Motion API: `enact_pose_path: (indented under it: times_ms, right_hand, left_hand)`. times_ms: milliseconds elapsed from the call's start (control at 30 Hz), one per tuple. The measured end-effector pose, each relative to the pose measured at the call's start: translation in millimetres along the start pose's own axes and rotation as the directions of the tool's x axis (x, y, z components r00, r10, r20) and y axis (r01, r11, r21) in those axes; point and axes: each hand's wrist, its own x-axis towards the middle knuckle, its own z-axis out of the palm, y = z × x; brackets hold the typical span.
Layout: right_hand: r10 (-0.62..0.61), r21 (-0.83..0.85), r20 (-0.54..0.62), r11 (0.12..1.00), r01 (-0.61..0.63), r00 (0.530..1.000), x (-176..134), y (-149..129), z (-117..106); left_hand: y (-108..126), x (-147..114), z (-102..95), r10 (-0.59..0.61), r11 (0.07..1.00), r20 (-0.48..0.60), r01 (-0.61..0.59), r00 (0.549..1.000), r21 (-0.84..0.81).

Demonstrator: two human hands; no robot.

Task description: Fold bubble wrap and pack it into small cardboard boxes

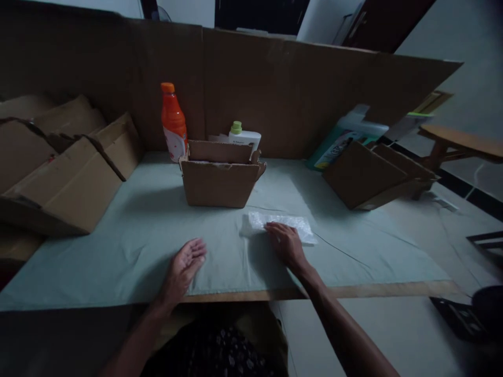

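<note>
A flat piece of clear bubble wrap (304,226) lies on the pale green cloth (223,262), in front of a small cardboard box (222,183). My right hand (286,243) rests palm down on the bubble wrap, its fingers stretched out over the near side and not wrapped round it. To the left, my left hand (187,264) hovers just over the cloth near the table's front edge. Its palm is turned inward, the fingers are loosely curved and apart, and nothing is in it.
Behind the small box stand an orange bottle (174,123) and a white bottle with a green cap (245,138). Open cardboard boxes (74,173) fill the left side. At right, a teal jug (338,144) leans behind a tilted box (365,175). A cardboard wall (275,94) closes the back.
</note>
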Motion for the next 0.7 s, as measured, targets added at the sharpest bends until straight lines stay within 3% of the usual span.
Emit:
enact_pose_path:
  times_ms: [133,267,367,467,567,633,700]
  right_hand:
    - [-0.229,0.062,-0.008,0.972,0.229,0.973,-31,-74,22]
    - [-0.316,0.189,0.045,0.934,0.303,0.948,-33,-116,31]
    - [-0.258,0.235,0.045,0.942,0.241,0.965,-23,-119,24]
    - [-0.238,0.215,0.031,0.95,0.226,0.971,-7,-125,24]
    - [-0.3,0.205,0.109,0.94,0.274,0.948,7,-140,39]
    - [-0.344,0.208,0.177,0.929,0.307,0.922,8,-138,50]
    - [-0.354,0.193,0.198,0.928,0.317,0.914,-1,-119,54]
  left_hand:
    - [5,0,20.0,-0.081,0.996,0.099,0.084,0.992,-0.032]
    - [2,21,2.0,-0.021,0.965,0.012,0.017,1.0,0.262]
    - [8,28,-26.6,0.153,0.804,-0.077,-0.079,0.985,0.589]
    - [17,28,-39.1,0.414,0.549,-0.113,-0.149,0.903,0.822]
    - [14,27,-28.1,0.509,0.397,0.092,-0.329,0.856,0.857]
    - [2,26,-19.5,0.442,0.372,0.246,-0.426,0.863,0.825]
    - [-11,24,-19.6,0.368,0.379,0.31,-0.446,0.877,0.811]
